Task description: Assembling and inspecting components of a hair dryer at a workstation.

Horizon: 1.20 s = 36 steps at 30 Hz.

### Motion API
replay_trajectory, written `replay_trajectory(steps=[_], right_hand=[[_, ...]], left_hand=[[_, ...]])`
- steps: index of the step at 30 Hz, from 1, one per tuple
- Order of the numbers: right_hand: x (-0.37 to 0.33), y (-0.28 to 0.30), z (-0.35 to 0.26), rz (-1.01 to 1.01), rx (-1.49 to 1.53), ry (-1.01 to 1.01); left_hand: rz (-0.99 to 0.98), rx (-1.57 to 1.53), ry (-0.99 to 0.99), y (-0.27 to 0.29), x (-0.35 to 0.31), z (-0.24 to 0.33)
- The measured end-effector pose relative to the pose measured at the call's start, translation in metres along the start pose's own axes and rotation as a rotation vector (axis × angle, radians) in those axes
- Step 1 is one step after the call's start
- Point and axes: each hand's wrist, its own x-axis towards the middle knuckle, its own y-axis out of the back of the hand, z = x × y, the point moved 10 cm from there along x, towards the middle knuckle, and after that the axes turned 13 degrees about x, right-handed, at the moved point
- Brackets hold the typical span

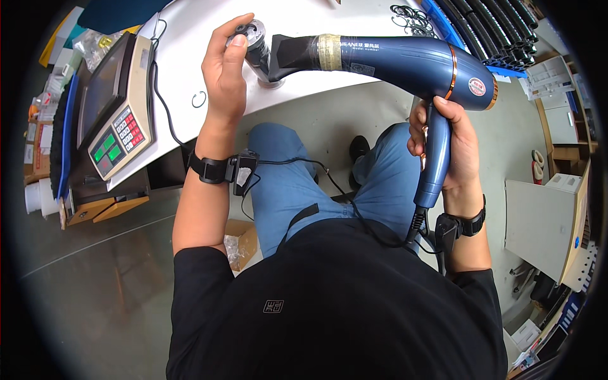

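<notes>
Blue plastic with a copper-coloured ring makes up the body of a hair dryer [405,58], held sideways across the near edge of a white table [183,54]. Below the dryer's body, the right hand [461,133] grasps its handle, the thumb near the top and the fingers curled round the side with the copper-coloured switches. A yellowish tape band [330,52] wraps the front of the dryer, where the black nozzle [294,53] begins. Just beside the dryer's nozzle, to its left, is a dark cylinder [258,54] with a pale, disc-like end, slightly tilted; whether the two touch, I cannot tell. The left hand [225,76] grasps this cylinder from the side farther from the dryer, thumb and forefinger at its upper end; the other fingers are largely hidden.

Lower left of the dryer's nozzle, a single black open ring [193,101] lies on the table. Beyond the dryer's body lies a cluster of black rings [415,26], and right of these, also beyond the dryer, a blue tray [437,14] bears long black tubes [491,28]. Well left of the dryer stands a beige scale [142,76] with green displays and a keypad. From the dryer's handle hangs a black cord [415,225].
</notes>
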Motion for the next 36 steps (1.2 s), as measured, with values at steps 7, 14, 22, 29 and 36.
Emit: replay_trajectory(steps=[7, 14, 22, 29, 36], right_hand=[[0.000, 0.010, 0.003, 0.057, -0.037, 0.011], [0.002, 0.018, 0.007, 0.073, -0.044, -0.011], [0.004, 0.029, 0.014, 0.105, -0.070, -0.022], [0.004, 0.039, 0.020, 0.132, -0.103, -0.048], [0.003, 0.047, 0.028, 0.165, -0.119, -0.072]], left_hand=[[-0.031, -0.017, -0.006, -0.001, 0.000, -0.001], [-0.073, 0.050, 0.002, 0.004, 0.003, -0.001], [-0.080, 0.030, 0.014, 0.003, 0.001, -0.003], [-0.065, -0.004, -0.003, 0.002, 0.001, -0.006], [-0.074, -0.003, 0.011, 0.001, 0.001, -0.007]])
